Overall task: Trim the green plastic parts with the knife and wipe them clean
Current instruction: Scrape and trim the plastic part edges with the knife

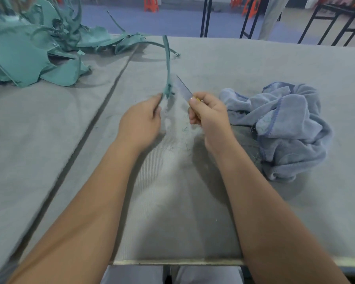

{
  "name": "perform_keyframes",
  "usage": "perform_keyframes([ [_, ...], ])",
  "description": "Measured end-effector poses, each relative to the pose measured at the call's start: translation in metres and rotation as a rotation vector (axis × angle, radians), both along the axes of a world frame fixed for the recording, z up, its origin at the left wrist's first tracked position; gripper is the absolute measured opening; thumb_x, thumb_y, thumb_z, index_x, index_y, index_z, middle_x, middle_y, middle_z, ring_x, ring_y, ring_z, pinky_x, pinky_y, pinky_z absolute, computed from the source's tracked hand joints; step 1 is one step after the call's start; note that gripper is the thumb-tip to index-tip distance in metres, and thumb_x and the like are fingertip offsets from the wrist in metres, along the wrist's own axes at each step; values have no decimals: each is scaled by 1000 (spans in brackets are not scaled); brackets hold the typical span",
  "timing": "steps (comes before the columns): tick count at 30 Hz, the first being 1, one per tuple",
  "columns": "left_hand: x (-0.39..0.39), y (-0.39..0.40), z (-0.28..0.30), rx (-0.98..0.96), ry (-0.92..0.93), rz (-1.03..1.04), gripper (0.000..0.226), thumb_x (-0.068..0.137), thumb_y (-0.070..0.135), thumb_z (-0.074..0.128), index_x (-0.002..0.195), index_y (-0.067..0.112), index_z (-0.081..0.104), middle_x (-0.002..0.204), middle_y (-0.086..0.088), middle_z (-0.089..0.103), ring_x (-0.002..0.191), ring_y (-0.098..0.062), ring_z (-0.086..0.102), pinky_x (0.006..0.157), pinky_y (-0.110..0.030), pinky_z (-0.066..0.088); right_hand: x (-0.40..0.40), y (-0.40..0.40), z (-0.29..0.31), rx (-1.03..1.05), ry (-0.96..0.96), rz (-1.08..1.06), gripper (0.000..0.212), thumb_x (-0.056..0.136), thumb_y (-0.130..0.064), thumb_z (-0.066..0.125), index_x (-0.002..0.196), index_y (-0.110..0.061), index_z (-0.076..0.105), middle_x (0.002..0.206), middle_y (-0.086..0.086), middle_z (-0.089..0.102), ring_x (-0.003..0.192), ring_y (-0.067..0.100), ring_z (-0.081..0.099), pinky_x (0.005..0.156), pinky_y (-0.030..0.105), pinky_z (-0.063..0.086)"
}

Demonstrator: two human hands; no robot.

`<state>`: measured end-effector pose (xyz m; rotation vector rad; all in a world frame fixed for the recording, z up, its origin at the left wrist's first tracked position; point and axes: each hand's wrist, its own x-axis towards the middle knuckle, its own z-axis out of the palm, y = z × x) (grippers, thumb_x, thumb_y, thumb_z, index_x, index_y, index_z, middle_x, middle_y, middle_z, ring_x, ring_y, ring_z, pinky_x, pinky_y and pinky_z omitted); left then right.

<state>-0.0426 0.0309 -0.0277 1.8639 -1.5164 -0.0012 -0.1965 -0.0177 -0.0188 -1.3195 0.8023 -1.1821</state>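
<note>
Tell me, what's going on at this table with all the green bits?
A person is trimming plastic parts by hand. The left hand pinches the lower end of a long, thin green strip that stands up from the table, while the right hand holds a knife with its blade pointing toward the strip, not clearly touching it. A crumpled blue cloth lies to the right, untouched, and a pile of green parts sits at the far left.

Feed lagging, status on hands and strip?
Left hand pinches strip. Right hand grips knife, blade beside strip. Nothing in the way.
</note>
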Motion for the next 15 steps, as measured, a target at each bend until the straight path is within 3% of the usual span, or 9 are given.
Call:
perform_keyframes([
  [3,-8,-3,-3,49,-88,87,37,88,12,49,123,20,56,113,-11,67,102,-35,59,75,-38,42,2,1,-2,4,-5,84,17,94,-3,54,85,-16,60,67,0,59,58,9,44,56,20,35],
  [7,-12,-3,-2,104,-26,97,37,77,16,54,113,22,59,111,-1,65,101,-27,58,72,-29,34,0,2,-2,4,-22,124,17,95,0,54,86,-14,59,65,-4,68,57,7,56,57,18,41],
  [10,-13,0,-3,119,22,73,42,84,28,53,126,28,56,113,4,65,104,-22,59,73,-29,35,-1,2,-1,49,85,140,18,96,-6,50,81,-13,55,57,3,57,45,13,44,48,27,33],
  [12,-12,0,-3,86,43,35,35,91,40,51,123,31,59,111,7,67,103,-20,61,73,-30,38,-2,1,-3,71,112,135,21,96,-11,52,75,-13,55,52,4,47,40,11,34,41,22,25],
  [15,-10,0,-2,55,66,-4,34,96,47,48,123,31,61,110,7,69,101,-18,61,75,-31,42,-2,2,-6,24,119,166,27,98,-18,54,72,-9,59,48,2,38,36,5,29,38,15,25],
])
